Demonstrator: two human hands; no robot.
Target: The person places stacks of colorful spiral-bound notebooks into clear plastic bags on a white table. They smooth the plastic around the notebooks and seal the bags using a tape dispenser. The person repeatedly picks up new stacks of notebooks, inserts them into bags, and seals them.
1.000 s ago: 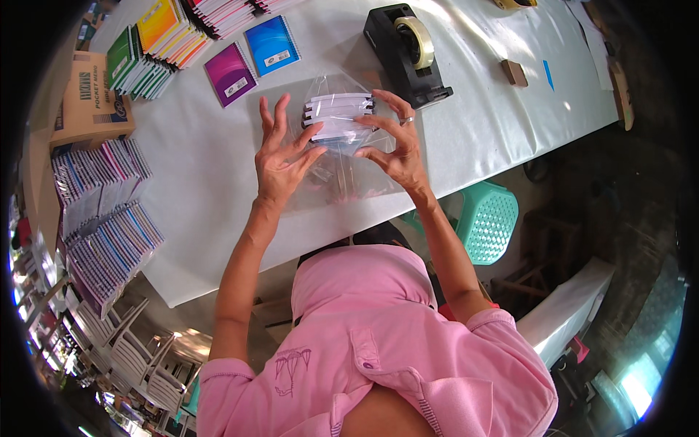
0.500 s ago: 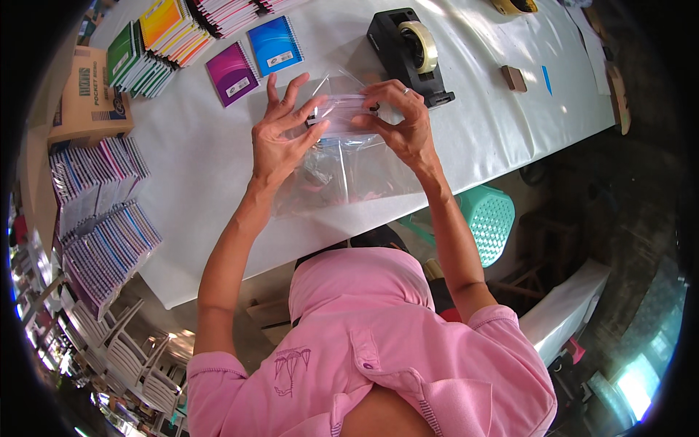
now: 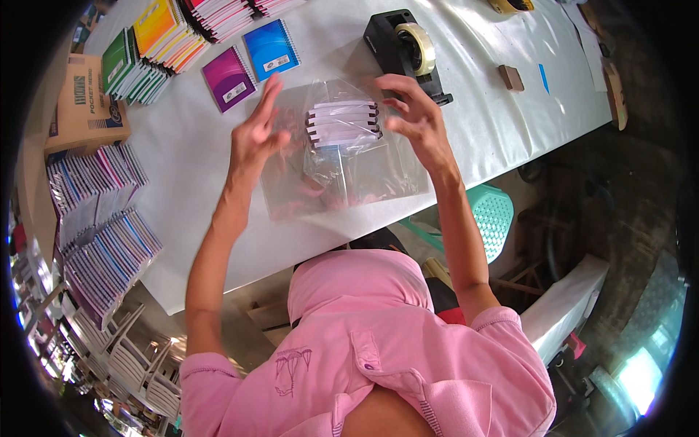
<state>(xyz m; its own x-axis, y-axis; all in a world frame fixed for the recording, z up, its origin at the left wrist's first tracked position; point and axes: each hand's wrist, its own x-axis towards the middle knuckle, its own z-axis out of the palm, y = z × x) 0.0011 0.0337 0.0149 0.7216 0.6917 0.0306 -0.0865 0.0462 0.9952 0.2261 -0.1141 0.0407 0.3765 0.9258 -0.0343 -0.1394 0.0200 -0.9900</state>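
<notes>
Notebooks (image 3: 344, 122), a small stack of spiral pads, sit inside the clear plastic bag (image 3: 342, 171) at upper centre of the frame, their long edges running left to right. Our left hand (image 3: 256, 135) hovers just left of the stack, fingers spread wide and gripping nothing. Our right hand (image 3: 415, 116) hovers just to its right, also loose and splayed, about equally near. Behind it stands the black tape dispenser (image 3: 408, 40); purple (image 3: 228, 78) and blue (image 3: 271, 49) pads lie upper left on the white table (image 3: 182, 167).
</notes>
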